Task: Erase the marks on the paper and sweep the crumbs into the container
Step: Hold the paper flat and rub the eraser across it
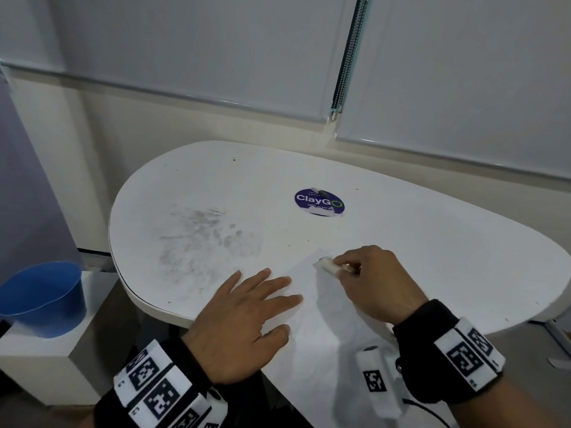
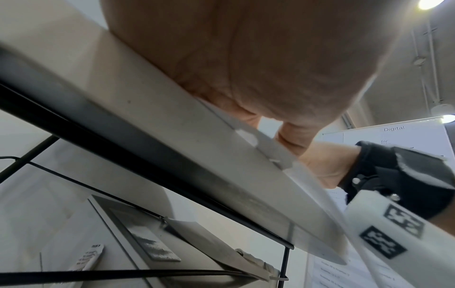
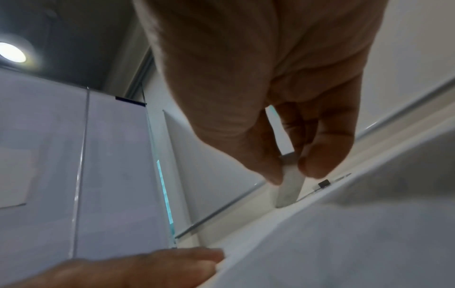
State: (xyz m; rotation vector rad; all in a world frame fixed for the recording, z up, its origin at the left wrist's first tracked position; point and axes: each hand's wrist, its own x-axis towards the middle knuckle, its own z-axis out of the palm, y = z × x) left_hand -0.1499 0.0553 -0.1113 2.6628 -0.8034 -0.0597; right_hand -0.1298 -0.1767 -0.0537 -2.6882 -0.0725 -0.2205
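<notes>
A white sheet of paper (image 1: 321, 322) lies on the near edge of the white table (image 1: 432, 242) and hangs over it toward me. My left hand (image 1: 244, 316) lies flat on the paper's left side, fingers spread and straight. My right hand (image 1: 367, 279) pinches a white eraser (image 1: 328, 265) between thumb and fingers, its tip pressed on the paper's far corner. In the right wrist view the eraser (image 3: 289, 187) stands on the sheet between thumb and finger. A blue container (image 1: 43, 298) sits on a low white stand left of the table.
Grey smudges (image 1: 200, 239) cover the table's left half. A purple round sticker (image 1: 319, 201) with a small dark object on it lies toward the back. Closed window blinds (image 1: 216, 57) stand behind the table, with a bead chain (image 1: 346, 66) hanging between them.
</notes>
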